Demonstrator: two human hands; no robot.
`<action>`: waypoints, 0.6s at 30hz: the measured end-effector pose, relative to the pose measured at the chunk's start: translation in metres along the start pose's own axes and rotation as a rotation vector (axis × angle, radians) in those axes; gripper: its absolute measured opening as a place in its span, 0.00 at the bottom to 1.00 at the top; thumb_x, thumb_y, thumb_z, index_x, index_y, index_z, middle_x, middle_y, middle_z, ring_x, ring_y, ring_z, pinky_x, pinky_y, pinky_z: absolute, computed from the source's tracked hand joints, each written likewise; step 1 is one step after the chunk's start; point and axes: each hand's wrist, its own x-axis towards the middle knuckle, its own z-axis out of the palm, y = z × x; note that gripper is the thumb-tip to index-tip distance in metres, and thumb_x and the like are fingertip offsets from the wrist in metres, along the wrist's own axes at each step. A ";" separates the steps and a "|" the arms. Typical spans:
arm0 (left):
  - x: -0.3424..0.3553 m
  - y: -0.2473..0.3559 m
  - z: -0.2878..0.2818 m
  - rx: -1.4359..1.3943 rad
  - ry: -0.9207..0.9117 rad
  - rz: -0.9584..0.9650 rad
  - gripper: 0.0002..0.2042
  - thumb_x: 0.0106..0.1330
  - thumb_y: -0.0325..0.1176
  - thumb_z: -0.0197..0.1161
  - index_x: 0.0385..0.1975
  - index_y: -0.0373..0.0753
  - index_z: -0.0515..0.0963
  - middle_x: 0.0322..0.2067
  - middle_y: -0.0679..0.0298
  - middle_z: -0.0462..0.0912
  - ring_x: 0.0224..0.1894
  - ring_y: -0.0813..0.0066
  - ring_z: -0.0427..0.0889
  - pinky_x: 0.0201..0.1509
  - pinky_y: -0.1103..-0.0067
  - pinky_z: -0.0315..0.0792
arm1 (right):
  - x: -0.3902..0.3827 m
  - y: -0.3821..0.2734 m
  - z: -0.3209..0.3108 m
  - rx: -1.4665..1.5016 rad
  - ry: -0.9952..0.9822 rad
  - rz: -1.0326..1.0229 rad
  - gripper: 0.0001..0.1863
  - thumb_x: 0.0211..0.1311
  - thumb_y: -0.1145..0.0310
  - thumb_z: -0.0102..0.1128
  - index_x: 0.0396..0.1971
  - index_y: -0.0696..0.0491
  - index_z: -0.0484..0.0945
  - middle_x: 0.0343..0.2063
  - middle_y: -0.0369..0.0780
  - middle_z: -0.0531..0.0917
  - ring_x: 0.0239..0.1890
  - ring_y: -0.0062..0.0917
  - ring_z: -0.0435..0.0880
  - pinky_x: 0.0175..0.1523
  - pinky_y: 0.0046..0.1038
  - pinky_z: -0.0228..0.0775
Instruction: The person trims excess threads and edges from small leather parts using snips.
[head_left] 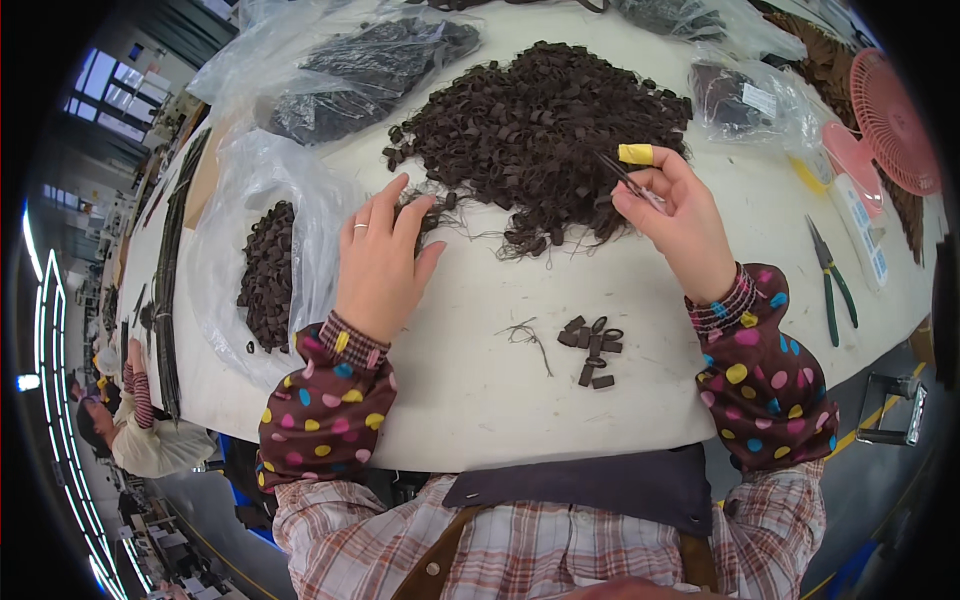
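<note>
A large heap of dark brown fabric loops (540,120), with loose threads around its lower edge, lies on the white table (450,380). In my right hand (685,220), at the heap's right side, is a pair of thread snips (640,188), its dark points toward the heap. Yellow tape wraps the index finger. My left hand (380,262) has its fingers spread beside a few stray loops (432,215) left of the heap; whether it touches them I cannot tell. Nearer me lie a small group of loops (594,345) and a tangle of cut threads (535,340).
At left, a clear plastic bag (215,250) holds more loops (268,280). Filled bags (370,75) (735,100) stand behind. Green-handled pliers (830,280), a white power strip (862,230) and a pink fan (895,120) are at right. Another person (150,430) sits far left.
</note>
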 end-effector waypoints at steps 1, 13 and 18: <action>0.007 0.016 -0.019 -0.002 -0.013 0.076 0.14 0.55 0.30 0.60 0.43 0.41 0.73 0.41 0.62 0.76 0.45 0.61 0.73 0.51 0.68 0.64 | 0.001 0.000 -0.003 -0.012 0.013 0.011 0.22 0.54 0.72 0.60 0.48 0.60 0.65 0.30 0.33 0.77 0.24 0.09 0.71 0.32 0.10 0.62; -0.006 0.138 -0.086 -1.063 0.020 0.526 0.09 0.48 0.31 0.65 0.30 0.45 0.78 0.32 0.68 0.76 0.31 0.72 0.75 0.41 0.75 0.71 | 0.009 0.001 -0.020 0.184 0.095 0.028 0.17 0.57 0.68 0.59 0.44 0.54 0.68 0.21 0.23 0.65 0.12 0.03 0.52 0.15 0.11 0.39; -0.007 0.116 -0.072 -1.277 -0.120 0.502 0.10 0.49 0.31 0.63 0.32 0.45 0.78 0.33 0.68 0.77 0.32 0.74 0.75 0.39 0.76 0.70 | 0.018 0.013 -0.027 0.248 0.139 0.019 0.10 0.57 0.69 0.58 0.38 0.53 0.70 0.19 0.24 0.64 0.12 0.04 0.52 0.15 0.12 0.40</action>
